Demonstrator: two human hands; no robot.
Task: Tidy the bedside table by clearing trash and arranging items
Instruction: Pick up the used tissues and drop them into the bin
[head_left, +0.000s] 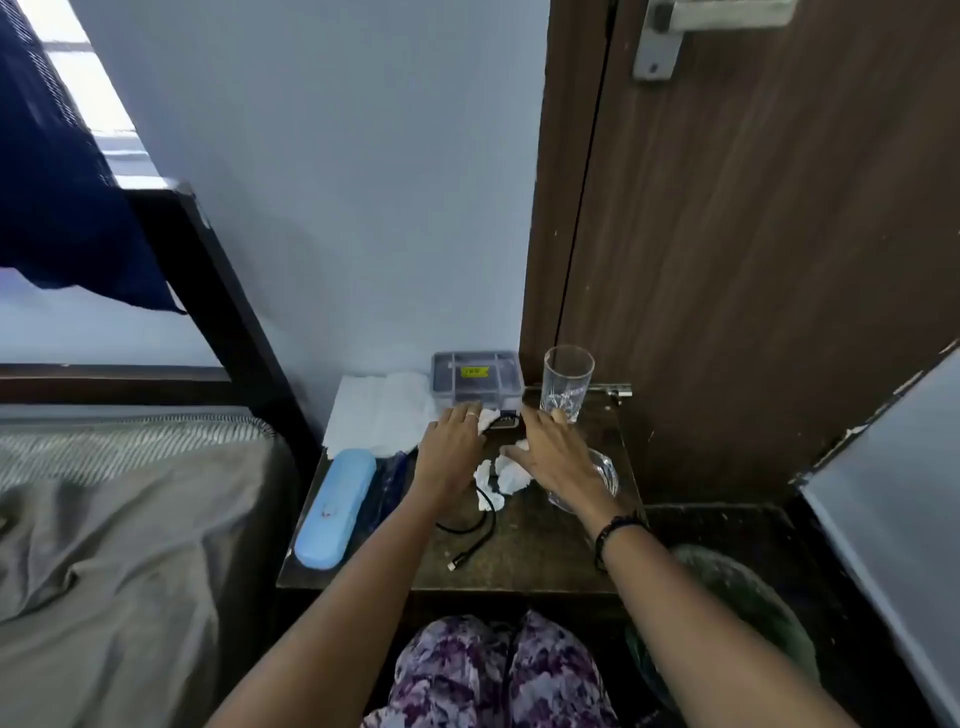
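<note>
On the dark wooden bedside table (530, 551), both my hands reach toward the back. My left hand (451, 441) lies flat with fingers spread, its tips against a clear plastic box (475, 382) and a white crumpled tissue (487, 417). My right hand (550, 447) hovers open over more crumpled tissues (506, 475), near a tall empty glass (567, 382). A black cable (475, 540) trails across the table's middle. A glass bowl (605, 475) lies partly hidden under my right wrist.
A flat white paper napkin (376, 413) lies at the table's back left, a light blue case (335, 506) along its left edge beside a dark blue item (387, 483). The bed (119, 519) borders the left; a green bin (737, 597) stands at the right, below a brown door (753, 234).
</note>
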